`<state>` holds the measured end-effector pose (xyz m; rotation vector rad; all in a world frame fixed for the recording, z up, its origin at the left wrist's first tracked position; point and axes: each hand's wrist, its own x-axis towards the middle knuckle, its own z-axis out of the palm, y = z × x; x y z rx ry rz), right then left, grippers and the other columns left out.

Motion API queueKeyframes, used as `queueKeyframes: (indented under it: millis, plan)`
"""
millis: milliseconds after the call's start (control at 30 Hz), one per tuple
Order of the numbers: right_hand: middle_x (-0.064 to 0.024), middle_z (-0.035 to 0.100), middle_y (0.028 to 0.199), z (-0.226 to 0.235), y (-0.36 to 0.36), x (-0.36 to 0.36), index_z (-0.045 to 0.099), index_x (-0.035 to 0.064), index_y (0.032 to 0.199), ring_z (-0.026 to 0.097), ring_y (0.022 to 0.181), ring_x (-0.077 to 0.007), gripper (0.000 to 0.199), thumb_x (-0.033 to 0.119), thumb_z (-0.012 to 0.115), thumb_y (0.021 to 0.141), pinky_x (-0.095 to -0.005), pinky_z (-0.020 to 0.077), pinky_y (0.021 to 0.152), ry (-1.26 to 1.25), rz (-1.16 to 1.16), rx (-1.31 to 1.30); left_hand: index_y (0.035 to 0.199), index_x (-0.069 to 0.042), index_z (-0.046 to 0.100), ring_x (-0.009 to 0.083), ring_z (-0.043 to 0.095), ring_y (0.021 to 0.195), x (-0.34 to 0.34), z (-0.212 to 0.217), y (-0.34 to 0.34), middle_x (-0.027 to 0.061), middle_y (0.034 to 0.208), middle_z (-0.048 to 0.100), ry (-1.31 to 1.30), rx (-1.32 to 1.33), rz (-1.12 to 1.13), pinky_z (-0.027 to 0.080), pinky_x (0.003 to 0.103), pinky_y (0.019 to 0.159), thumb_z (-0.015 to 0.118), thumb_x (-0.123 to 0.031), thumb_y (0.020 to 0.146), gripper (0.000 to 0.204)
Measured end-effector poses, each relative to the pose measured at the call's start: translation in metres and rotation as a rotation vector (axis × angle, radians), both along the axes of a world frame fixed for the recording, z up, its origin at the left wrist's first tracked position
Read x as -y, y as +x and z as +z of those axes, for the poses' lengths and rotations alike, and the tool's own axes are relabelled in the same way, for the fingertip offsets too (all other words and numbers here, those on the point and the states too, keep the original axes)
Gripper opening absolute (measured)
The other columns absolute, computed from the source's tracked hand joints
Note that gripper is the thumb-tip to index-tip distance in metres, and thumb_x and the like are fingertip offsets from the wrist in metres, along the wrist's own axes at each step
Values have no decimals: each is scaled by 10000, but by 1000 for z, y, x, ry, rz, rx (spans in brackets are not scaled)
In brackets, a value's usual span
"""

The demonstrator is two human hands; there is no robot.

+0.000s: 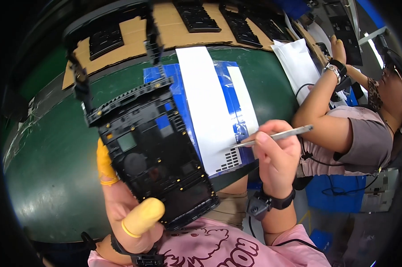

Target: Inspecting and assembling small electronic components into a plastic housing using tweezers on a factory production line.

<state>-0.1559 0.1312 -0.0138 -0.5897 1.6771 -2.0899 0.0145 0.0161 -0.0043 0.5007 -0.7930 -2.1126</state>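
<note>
Black plastic casing [170,142] tilts in the left hand [121,198], held along its edge by a yellow-covered thumb and finger. The right hand [279,162] pinches silver tweezers [294,132], their tips near small dark patches [231,158] on a white sheet [205,98] between the two hands.

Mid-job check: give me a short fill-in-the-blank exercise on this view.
The left hand, holding a black frame, wears finger cots coloured ____.
The right hand holds a slim metal tool, its narrow tip toward the picture's ____ side.
The tabletop is coloured ____.

Missing words: yellow; left; green.
</note>
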Motion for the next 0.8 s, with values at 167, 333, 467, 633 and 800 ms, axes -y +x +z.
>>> queueKeyframes:
  millis: [167, 333, 467, 633, 800]
  plan:
    - [-56, 575, 706, -19, -23, -10, 524, -30, 895, 442, 508, -39, 150, -29, 578, 754, -164, 314, 449, -11, -44, -7, 1348, -101, 178, 240, 452, 1096, 5, -15, 0, 126, 1247, 377, 68, 99, -21, 417, 377, 894, 542, -324, 822, 677]
    - [-62, 580, 703, -16, -25, -9, 528, -32, 899, 464, 523, -46, 154, -38, 575, 752, -162, 318, 458, 10, -10, 53, 1319, -69, 229, 224, 476, 1072, 7, -12, -7, 120, 1218, 413, 86, 122, -44, 427, 367, 886, 464, -328, 878, 562]
    - [-64, 581, 701, -17, -27, -8, 531, -35, 904, 483, 537, -49, 159, -46, 572, 751, -160, 324, 466, 17, 22, 67, 1313, -76, 244, 235, 473, 1079, 4, -8, -12, 123, 1219, 417, 124, 101, -15, 427, 380, 889, 482, -307, 871, 552]
    - [-65, 580, 700, -16, -29, -9, 531, -37, 906, 467, 524, -45, 157, -49, 567, 754, -159, 313, 455, 49, 5, 59, 1315, -99, 255, 238, 467, 1088, 5, -8, -11, 121, 1229, 415, 155, 65, -47, 423, 387, 897, 507, -260, 859, 545]
    - [-67, 570, 691, -14, -26, -7, 518, -35, 909, 445, 509, -45, 156, -45, 559, 759, -162, 305, 447, -7, 24, 102, 1323, -116, 270, 213, 485, 1055, 6, -5, -5, 99, 1203, 447, 171, 78, -45, 415, 368, 895, 519, -184, 848, 541]
